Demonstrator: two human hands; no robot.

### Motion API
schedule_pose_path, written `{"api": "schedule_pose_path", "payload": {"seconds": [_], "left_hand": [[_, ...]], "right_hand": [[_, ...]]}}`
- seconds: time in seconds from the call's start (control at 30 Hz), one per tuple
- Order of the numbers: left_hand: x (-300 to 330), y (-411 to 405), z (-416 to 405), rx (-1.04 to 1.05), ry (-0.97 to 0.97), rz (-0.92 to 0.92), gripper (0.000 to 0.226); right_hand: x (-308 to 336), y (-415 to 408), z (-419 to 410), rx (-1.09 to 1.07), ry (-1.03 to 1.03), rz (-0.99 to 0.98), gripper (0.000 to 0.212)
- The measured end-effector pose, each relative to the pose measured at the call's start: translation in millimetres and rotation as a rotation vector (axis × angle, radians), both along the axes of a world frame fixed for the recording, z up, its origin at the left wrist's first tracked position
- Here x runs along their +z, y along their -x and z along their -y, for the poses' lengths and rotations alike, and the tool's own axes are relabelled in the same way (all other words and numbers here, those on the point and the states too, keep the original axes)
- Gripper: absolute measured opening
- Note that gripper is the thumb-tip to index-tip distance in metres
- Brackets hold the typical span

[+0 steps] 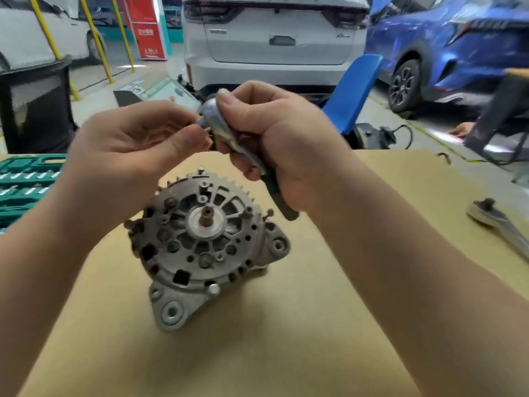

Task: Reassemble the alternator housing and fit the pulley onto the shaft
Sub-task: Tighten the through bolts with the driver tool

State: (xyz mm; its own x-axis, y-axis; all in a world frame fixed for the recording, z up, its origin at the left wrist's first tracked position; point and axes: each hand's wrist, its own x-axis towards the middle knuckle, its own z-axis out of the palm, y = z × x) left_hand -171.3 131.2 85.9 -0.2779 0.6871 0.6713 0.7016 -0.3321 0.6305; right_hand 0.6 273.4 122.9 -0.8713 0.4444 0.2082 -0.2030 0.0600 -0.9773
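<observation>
The alternator (204, 245) stands on the brown worktop (329, 325), end face up, with its shaft (206, 219) rising bare from the centre of the housing. Mounting lugs project from the housing on the near side and the right side.

Above the alternator and clear of it, the right hand (282, 144) holds a ratchet wrench (229, 130). Its grip is closed around the handle, thumb laid over the chrome head, and the dark handle end protrudes below the palm toward the alternator's upper right edge.

The left hand (137, 138) is raised just left of the wrench head, its grip narrow: thumb and fingers are drawn together at the drive end of the head. Motion blur prevents telling whether a small part is pinched there.

A second ratchet wrench (498, 227) lies on the worktop well to the right of the alternator. A green tool tray (27, 181) with rows of bright sockets sits to its left at the worktop edge. Beyond the worktop stand a white car (274, 38) and a blue car (446, 44).
</observation>
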Motion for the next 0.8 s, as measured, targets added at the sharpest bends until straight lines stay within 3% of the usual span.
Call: {"api": "schedule_pose_path", "payload": {"seconds": [0.13,0.23,0.3,0.4,0.5,0.7,0.8], "left_hand": [[-20.7,38.1,-5.9,0.207,0.142,0.088,0.050],[-23.0,32.8,-6.5,0.206,0.246,0.214,0.060],[-19.5,13.8,-5.5,0.176,0.302,0.305,0.066],[-11.3,-5.5,-5.8,0.079,0.408,0.464,0.054],[-1.2,-17.4,-4.8,0.019,0.492,0.555,0.038],[0.6,-21.7,-6.3,0.019,0.490,0.592,0.025],[-1.2,-18.5,-8.2,0.016,0.479,0.597,0.025]], "right_hand": [[5.0,-0.8,-20.1,-0.173,0.032,-0.058,0.026],[-2.5,-6.7,-45.6,-0.489,-0.378,-0.006,0.020],[-16.8,-8.1,-57.0,-0.552,-0.605,0.240,0.017],[-46.7,-10.1,-60.8,-0.407,-0.734,0.643,0.016],[-74.6,-7.9,-59.2,-0.342,-0.792,0.818,0.014],[-81.5,0.8,-55.2,-0.353,-1.122,0.990,0.016],[-56.7,0.6,-43.3,-0.468,-1.131,0.815,0.030]]}}
